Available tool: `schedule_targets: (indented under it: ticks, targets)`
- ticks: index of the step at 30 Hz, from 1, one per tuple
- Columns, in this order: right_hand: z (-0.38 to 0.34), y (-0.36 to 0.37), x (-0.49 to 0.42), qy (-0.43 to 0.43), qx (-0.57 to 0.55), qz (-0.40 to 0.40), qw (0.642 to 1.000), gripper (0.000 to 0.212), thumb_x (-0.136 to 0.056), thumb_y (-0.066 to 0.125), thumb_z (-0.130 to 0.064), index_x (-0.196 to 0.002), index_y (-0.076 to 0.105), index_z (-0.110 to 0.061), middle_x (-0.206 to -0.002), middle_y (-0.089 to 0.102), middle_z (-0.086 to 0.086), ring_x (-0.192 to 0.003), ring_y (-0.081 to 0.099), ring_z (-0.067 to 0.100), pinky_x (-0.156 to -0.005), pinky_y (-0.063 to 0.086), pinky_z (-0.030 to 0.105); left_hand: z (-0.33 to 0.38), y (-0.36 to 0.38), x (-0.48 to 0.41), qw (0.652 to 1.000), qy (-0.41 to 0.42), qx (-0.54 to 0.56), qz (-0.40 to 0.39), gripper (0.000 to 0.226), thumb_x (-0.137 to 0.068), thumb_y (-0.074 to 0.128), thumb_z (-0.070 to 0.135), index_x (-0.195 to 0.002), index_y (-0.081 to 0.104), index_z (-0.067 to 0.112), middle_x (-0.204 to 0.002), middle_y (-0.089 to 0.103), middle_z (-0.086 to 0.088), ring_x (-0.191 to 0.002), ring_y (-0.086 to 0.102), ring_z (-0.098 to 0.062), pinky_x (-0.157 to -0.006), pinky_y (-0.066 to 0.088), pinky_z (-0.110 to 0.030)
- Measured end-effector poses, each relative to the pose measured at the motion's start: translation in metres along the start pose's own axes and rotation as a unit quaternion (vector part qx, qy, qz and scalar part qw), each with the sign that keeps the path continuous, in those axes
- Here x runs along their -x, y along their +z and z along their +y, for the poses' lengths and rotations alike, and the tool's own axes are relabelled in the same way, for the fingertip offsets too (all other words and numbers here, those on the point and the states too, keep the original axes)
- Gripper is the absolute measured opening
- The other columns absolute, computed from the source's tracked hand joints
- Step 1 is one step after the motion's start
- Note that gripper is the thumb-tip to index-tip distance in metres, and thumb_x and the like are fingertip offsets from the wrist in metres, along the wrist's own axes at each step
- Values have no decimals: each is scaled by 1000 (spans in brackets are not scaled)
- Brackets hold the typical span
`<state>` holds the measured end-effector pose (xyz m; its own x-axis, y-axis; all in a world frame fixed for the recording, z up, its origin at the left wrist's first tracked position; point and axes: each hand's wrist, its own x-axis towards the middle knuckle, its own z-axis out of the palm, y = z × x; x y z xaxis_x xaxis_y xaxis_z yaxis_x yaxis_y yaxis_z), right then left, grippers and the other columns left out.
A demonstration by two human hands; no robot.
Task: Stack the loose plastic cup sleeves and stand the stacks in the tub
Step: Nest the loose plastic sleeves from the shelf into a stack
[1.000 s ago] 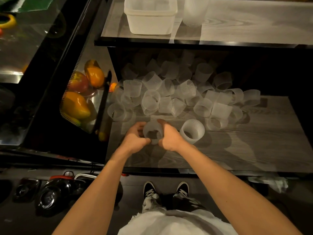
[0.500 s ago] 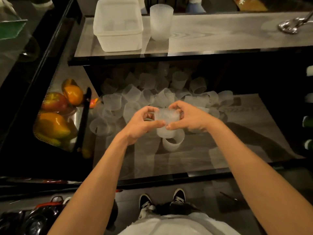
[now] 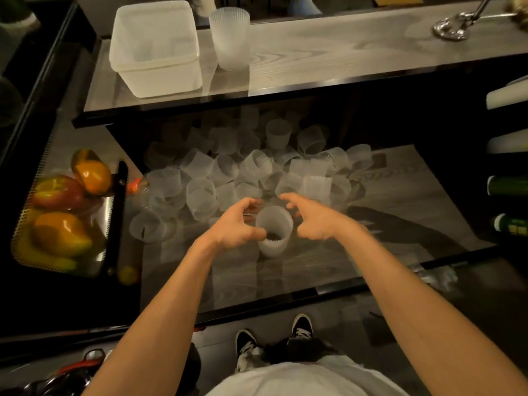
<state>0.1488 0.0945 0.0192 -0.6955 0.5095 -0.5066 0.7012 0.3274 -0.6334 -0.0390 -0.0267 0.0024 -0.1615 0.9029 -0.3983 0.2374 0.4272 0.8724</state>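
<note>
Fruit [image 3: 61, 237] in basket [image 3: 21, 254]; tub [image 3: 160, 78] nr 1 stack [image 3: 230, 38]

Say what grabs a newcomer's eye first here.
A jumbled pile of translucent ribbed sleeves sprawls across the lower glass table, with a short stack standing upright in front between the left hand and right hand. Bright orange-red fruit glows in the mesh basket at far left; the white tub sits on the upper shelf.
</note>
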Motion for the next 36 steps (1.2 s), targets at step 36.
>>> schedule_targets:
  ticks: [36]
  targets:
    - [98, -48, -35, 142, -309, 262, 903, 30, -88, 65, -8, -115, 60, -21, -107, 66, 1, -105, 64, 20, -96, 54, 39, 80, 75, -132, 992, -119, -24, 29, 23, -92, 66, 15, -114, 64, 11, -112, 70, -14, -97, 73, -23, -90, 58, -37]
